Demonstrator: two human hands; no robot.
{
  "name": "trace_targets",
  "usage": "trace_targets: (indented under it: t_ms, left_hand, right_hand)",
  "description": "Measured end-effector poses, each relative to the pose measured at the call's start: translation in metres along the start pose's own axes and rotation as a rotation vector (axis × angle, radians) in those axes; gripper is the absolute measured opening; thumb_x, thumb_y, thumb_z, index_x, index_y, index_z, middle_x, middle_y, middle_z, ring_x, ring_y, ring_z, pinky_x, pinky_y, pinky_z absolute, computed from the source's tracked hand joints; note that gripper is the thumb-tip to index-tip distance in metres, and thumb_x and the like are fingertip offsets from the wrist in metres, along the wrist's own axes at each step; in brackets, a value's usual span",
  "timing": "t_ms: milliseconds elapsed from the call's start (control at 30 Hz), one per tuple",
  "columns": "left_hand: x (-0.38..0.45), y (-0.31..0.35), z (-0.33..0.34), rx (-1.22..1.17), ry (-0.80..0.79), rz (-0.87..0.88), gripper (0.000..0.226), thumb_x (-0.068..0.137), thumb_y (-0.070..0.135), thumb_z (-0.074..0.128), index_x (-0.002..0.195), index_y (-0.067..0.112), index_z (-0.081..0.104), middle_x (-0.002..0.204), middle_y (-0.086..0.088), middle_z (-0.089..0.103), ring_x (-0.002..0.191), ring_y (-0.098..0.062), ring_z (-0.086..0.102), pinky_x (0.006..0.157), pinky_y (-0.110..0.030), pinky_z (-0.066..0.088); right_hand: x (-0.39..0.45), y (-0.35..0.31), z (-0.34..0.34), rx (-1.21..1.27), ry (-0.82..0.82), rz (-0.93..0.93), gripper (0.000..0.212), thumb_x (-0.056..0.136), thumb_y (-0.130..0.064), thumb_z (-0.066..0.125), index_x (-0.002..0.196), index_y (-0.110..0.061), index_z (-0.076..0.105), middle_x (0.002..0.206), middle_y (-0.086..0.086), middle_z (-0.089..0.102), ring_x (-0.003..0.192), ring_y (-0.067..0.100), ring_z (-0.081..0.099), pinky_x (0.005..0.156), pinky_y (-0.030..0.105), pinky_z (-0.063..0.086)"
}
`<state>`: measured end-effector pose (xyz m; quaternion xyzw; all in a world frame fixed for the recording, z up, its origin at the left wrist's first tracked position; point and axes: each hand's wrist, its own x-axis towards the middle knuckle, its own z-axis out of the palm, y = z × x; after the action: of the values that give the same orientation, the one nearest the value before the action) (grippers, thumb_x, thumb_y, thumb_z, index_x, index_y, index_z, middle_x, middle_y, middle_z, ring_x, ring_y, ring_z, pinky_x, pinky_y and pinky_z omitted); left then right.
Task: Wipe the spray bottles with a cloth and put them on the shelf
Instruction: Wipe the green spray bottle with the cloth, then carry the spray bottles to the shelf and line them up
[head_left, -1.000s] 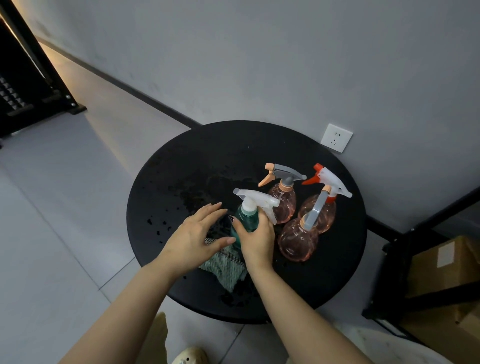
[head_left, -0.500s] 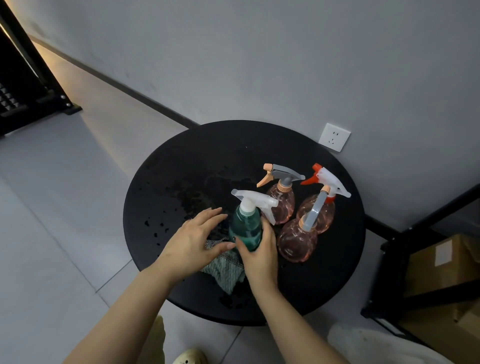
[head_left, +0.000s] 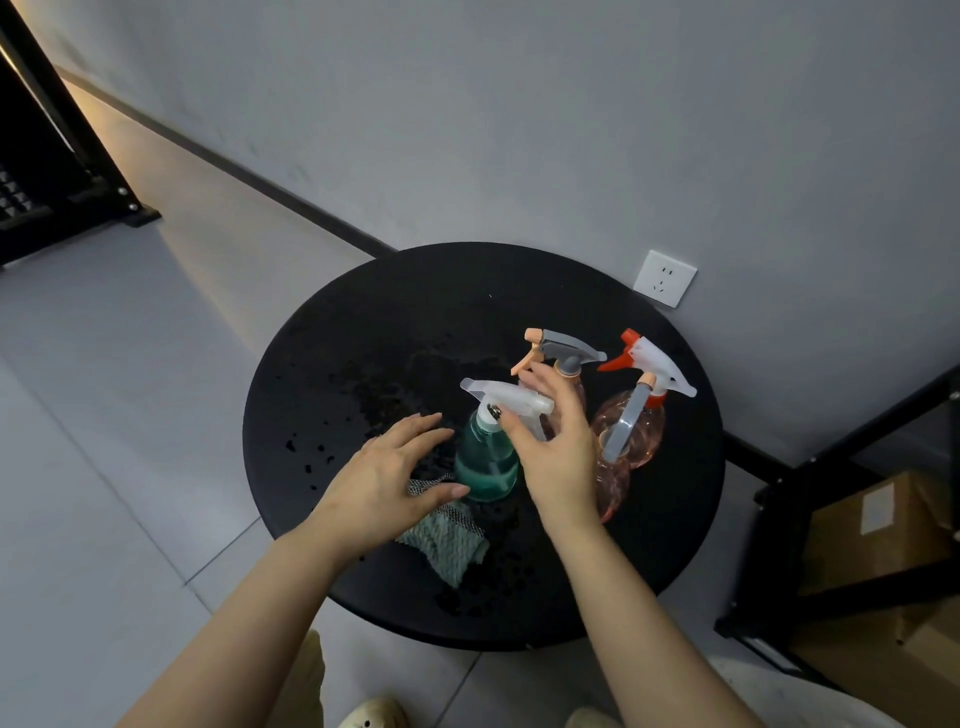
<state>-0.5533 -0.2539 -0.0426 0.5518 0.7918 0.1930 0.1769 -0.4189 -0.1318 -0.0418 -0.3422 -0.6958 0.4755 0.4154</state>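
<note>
A green spray bottle (head_left: 485, 465) with a white trigger head stands on the round black table (head_left: 322, 358), which is speckled with water drops. My right hand (head_left: 558, 452) is closed around its neck, thumb on the collar and fingers behind the trigger head. My left hand (head_left: 384, 480) lies with fingers spread on a grey-green cloth (head_left: 447, 538) just left of the bottle's base. Three pink bottles stand to the right: one with a grey head (head_left: 566, 353), one with a white and red head (head_left: 652, 366), and one in front (head_left: 613, 486), partly hidden by my right wrist.
A black metal shelf frame (head_left: 831, 467) stands right of the table, with cardboard boxes (head_left: 883, 525) on its low level. A white wall socket (head_left: 665, 278) sits behind the table. A dark rack (head_left: 57, 187) is at far left. Grey floor tiles surround the table.
My right hand slid from the green bottle's body up to its neck and trigger head. My left hand stayed on the cloth.
</note>
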Motion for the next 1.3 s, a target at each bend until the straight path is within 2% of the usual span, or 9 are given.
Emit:
trace_targets:
  t_ms: [200,367,500,567,667,967,1133,1233,1300]
  left_hand:
    - [0.000,0.000,-0.001,0.018,-0.015,-0.005,0.092,0.066,0.083,0.028,0.142,0.032,0.035,0.153,0.015,0.021,0.141,-0.004,0.015,0.109,-0.034,0.034]
    - [-0.001,0.005,-0.002,0.030,-0.041,-0.013,0.081,0.073,0.074,0.041,0.142,0.031,0.035,0.154,0.014,0.020,0.142,-0.003,0.011,0.112,-0.035,0.028]
    - [-0.001,0.006,-0.002,0.009,-0.046,-0.012,0.091,0.065,0.083,0.030,0.141,0.031,0.037,0.153,0.015,0.021,0.142,-0.004,0.014,0.112,-0.035,0.028]
    - [-0.001,0.009,-0.002,0.019,-0.049,-0.013,0.083,0.071,0.075,0.038,0.141,0.031,0.036,0.153,0.015,0.021,0.142,-0.004,0.014,0.113,-0.034,0.027]
    - [-0.001,0.011,-0.003,0.028,-0.045,-0.014,0.074,0.078,0.067,0.047,0.141,0.031,0.036,0.153,0.015,0.020,0.142,-0.004,0.013,0.112,-0.034,0.028]
    - [-0.005,0.021,-0.013,0.043,0.022,0.048,0.098,0.062,0.088,0.023,0.142,0.032,0.035,0.152,0.016,0.023,0.141,-0.002,0.014,0.111,-0.033,0.028]
    - [-0.006,0.061,-0.032,0.083,0.128,0.209,0.099,0.066,0.088,0.024,0.145,0.028,0.029,0.143,0.022,0.019,0.134,0.004,0.010,0.111,-0.031,0.022]
    - [-0.005,0.091,-0.041,0.113,0.163,0.302,0.100,0.067,0.089,0.023,0.145,0.027,0.027,0.142,0.023,0.018,0.134,0.003,0.012,0.111,-0.034,0.023]
    - [-0.004,0.114,-0.045,0.097,0.197,0.353,0.098,0.068,0.087,0.025,0.145,0.026,0.028,0.142,0.022,0.019,0.132,0.006,0.011,0.108,-0.033,0.024]
  right_hand:
    - [0.014,-0.003,-0.006,-0.190,-0.119,-0.053,0.031,0.082,-0.013,0.071,0.112,-0.016,0.067,0.104,-0.013,0.063,0.095,-0.015,0.052,0.082,0.005,0.041]
    - [0.019,-0.008,-0.014,-0.360,-0.201,-0.107,0.029,0.085,-0.012,0.068,0.114,-0.015,0.066,0.107,0.000,0.068,0.099,0.012,0.061,0.083,0.022,0.050]
    - [0.013,-0.005,-0.015,-0.323,-0.140,-0.036,0.026,0.084,-0.018,0.069,0.109,-0.017,0.065,0.091,-0.008,0.066,0.080,0.006,0.060,0.066,0.005,0.044]
    - [0.009,-0.001,-0.013,-0.301,-0.075,-0.029,0.020,0.083,-0.019,0.070,0.103,-0.018,0.066,0.083,-0.009,0.066,0.073,0.008,0.062,0.061,0.011,0.047]
    - [0.006,0.000,-0.009,-0.299,0.013,-0.028,0.017,0.081,-0.018,0.072,0.098,-0.018,0.069,0.083,-0.006,0.069,0.074,0.011,0.065,0.064,0.025,0.054]
    - [-0.010,-0.036,-0.026,-0.291,0.085,-0.150,0.016,0.080,-0.015,0.073,0.096,-0.015,0.071,0.076,-0.006,0.069,0.071,0.008,0.062,0.062,0.015,0.050]
    - [-0.015,-0.069,-0.066,-0.338,0.103,-0.167,0.020,0.079,-0.018,0.074,0.099,-0.017,0.071,0.076,0.001,0.069,0.067,0.015,0.066,0.060,0.031,0.056]
    - [-0.022,-0.085,-0.093,-0.325,0.112,-0.122,0.020,0.080,-0.023,0.073,0.100,-0.021,0.070,0.084,-0.001,0.070,0.077,0.015,0.066,0.070,0.025,0.055]
    - [-0.029,-0.095,-0.114,-0.298,0.151,-0.096,0.019,0.079,-0.022,0.073,0.098,-0.021,0.071,0.087,-0.002,0.071,0.075,0.010,0.064,0.066,0.011,0.049]
